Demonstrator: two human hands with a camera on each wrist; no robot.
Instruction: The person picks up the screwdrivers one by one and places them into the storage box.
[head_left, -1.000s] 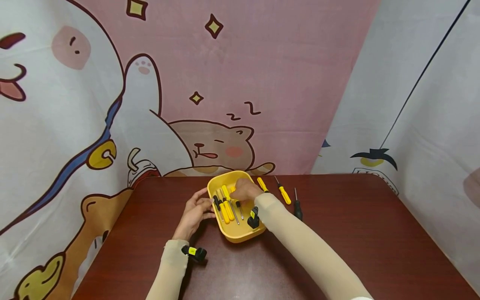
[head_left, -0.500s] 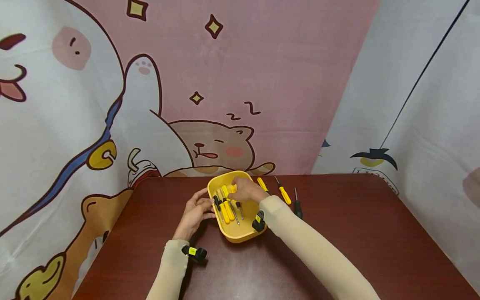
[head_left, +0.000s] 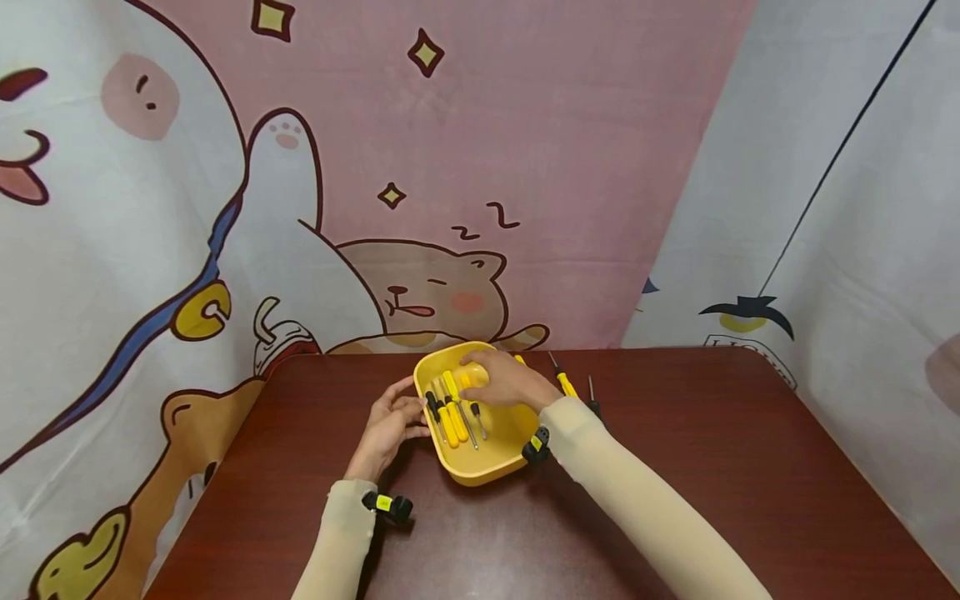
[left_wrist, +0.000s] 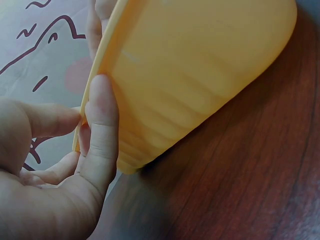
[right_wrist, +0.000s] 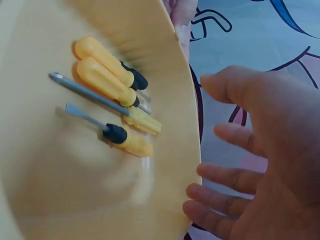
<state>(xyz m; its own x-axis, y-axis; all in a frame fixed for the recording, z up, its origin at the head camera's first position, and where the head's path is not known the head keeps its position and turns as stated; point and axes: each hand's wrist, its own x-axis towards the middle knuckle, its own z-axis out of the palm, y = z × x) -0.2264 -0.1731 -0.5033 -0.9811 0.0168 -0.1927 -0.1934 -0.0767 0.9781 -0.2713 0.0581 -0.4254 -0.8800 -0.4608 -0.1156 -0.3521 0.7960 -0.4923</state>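
My left hand [head_left: 386, 432] grips the left rim of a yellow plastic basin [left_wrist: 200, 65], thumb against the outer wall and fingers over the edge. Several screwdrivers [head_left: 453, 423] with yellow or black handles lie side by side along the basin's left part. Over the basin's far right part, my right hand [head_left: 510, 379] is spread and holds nothing. In the right wrist view its fingertips [right_wrist: 192, 207] are close to the rim, and a short yellow-and-black screwdriver [right_wrist: 117, 134] lies nearest them inside the basin.
To the right of the basin, on the dark red table [head_left: 712, 450], lie a yellow-handled screwdriver [head_left: 564, 381] and a black-handled one [head_left: 593, 402], both partly behind my right sleeve. Another yellow handle [head_left: 520, 359] peeks out beyond my right hand. A printed cloth [head_left: 570, 167] hangs behind the table.
My right hand has come off the short screwdriver, its fingers spreading, and shifted a little right. That screwdriver stays in the basin. My left hand keeps its grip in place.
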